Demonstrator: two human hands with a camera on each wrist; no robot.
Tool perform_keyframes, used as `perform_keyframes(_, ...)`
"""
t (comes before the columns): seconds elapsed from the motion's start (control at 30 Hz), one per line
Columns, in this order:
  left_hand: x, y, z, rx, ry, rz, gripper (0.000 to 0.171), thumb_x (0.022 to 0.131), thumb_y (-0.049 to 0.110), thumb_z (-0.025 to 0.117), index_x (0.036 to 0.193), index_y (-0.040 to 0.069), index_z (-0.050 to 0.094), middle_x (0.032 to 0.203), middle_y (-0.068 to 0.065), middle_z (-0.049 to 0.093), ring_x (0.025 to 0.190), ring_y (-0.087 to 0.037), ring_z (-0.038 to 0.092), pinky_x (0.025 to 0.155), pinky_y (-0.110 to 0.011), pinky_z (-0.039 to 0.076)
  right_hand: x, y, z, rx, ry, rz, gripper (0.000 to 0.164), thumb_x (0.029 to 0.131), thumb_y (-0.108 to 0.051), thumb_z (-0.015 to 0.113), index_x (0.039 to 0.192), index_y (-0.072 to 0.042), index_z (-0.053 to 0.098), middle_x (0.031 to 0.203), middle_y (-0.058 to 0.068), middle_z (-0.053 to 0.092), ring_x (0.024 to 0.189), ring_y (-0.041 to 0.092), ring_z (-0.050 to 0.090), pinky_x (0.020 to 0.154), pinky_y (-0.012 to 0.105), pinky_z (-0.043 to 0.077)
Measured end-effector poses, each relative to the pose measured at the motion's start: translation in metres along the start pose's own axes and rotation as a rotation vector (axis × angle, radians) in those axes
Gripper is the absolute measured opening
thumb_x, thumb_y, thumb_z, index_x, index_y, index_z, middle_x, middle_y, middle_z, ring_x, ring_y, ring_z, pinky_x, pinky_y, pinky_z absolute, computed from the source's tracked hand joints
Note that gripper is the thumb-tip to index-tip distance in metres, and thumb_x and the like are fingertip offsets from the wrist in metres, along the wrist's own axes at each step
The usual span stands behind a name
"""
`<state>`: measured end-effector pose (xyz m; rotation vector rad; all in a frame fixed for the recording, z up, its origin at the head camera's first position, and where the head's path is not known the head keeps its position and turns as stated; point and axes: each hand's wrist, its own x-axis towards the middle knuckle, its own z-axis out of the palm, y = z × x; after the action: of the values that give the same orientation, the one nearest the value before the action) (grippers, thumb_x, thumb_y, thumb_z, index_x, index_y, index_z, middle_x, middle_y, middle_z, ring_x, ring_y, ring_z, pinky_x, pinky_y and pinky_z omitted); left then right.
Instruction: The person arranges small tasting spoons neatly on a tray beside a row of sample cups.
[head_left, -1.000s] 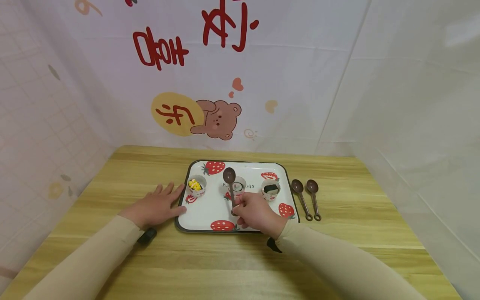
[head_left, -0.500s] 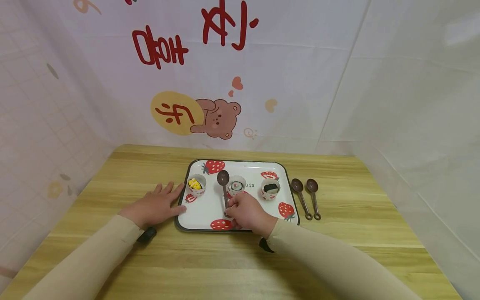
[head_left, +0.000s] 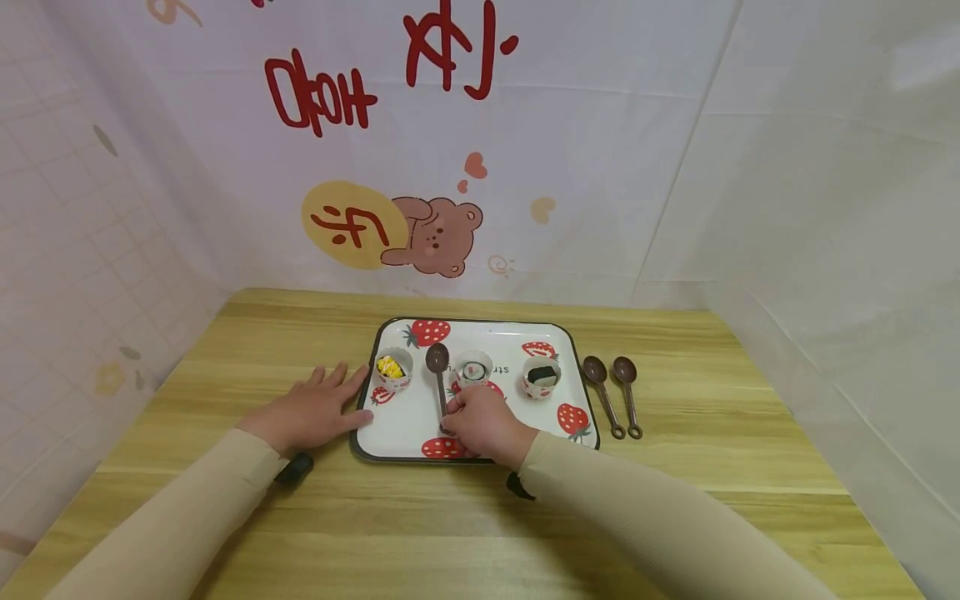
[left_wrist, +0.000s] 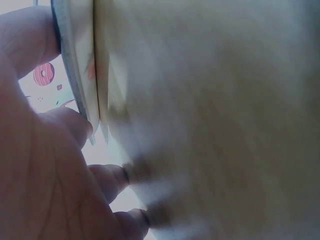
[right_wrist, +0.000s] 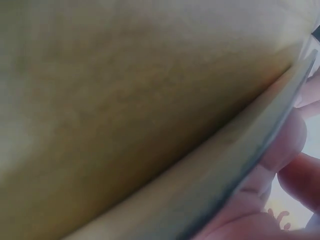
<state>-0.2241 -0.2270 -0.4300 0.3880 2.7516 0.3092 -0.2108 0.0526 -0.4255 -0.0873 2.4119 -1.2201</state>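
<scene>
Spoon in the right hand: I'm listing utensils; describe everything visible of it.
The spoon is dark brown, apparently plastic, with an oval bowl and slim, straight handle. It is over the tray, between the left cup and the middle cup, bowl pointing forward. The right hand pinches its near end, partly hiding it. Whether it touches the tray is unclear.

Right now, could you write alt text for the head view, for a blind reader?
A right hand holds a brown spoon among three cups of sushi-like pieces on a strawberry-print tray. The left hand touches the tray's left edge; two more spoons lie to its right on a wood-grain table.
</scene>
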Motion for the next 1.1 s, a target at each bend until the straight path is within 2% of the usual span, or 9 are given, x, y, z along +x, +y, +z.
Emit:
perform_keyframes(0.3, 0.0, 0.0, -0.001, 0.001, -0.005, -0.003, 0.095, 0.1, 0.07, 0.051, 0.168, 0.011, 0.024, 0.17, -0.034, 0.02, 0.151, -0.068, 0.015, 0.118, -0.08, 0.022, 0.005, -0.006, 0.004, -0.113, 0.006, 0.028, 0.01, 0.098, -0.014, 0.072, 0.09, -0.009, 0.073, 0.069, 0.001, 0.064, 0.053, 0.01, 0.056, 0.049, 0.021, 0.051)
perform_keyframes(0.57, -0.003, 0.0, -0.001, -0.018, -0.007, 0.0, 0.094, 0.1, 0.07, 0.051, 0.168, 0.011, 0.025, 0.17, -0.034, 0.021, 0.152, -0.067, 0.015, 0.118, -0.08, 0.021, 0.007, -0.011, 0.006, -0.144, 0.003, 0.056, 0.011, 0.098, -0.016, 0.073, 0.091, -0.009, 0.073, 0.07, 0.003, 0.063, 0.053, 0.012, 0.054, 0.047, 0.02, 0.047)
perform_keyframes(0.8, -0.002, 0.0, -0.001, -0.007, -0.007, 0.001, 0.094, 0.1, 0.07, 0.051, 0.168, 0.01, 0.025, 0.169, -0.035, 0.022, 0.151, -0.068, 0.016, 0.118, -0.08, 0.022, 0.011, -0.012, 0.009, -0.214, 0.009, 0.056, 0.011, 0.098, -0.018, 0.073, 0.091, -0.01, 0.075, 0.061, 0.002, 0.063, 0.051, 0.012, 0.056, 0.047, 0.022, 0.048)
perform_keyframes(1.1, 0.0, 0.0, -0.001, -0.003, -0.011, -0.002, 0.095, 0.1, 0.071, 0.052, 0.168, 0.01, 0.025, 0.169, -0.035, 0.022, 0.151, -0.068, 0.016, 0.118, -0.081, 0.022, 0.015, -0.011, 0.012, -0.283, 0.016, 0.038, 0.02, 0.097, -0.02, 0.076, 0.078, -0.012, 0.071, 0.059, 0.002, 0.065, 0.05, 0.012, 0.057, 0.047, 0.023, 0.047)
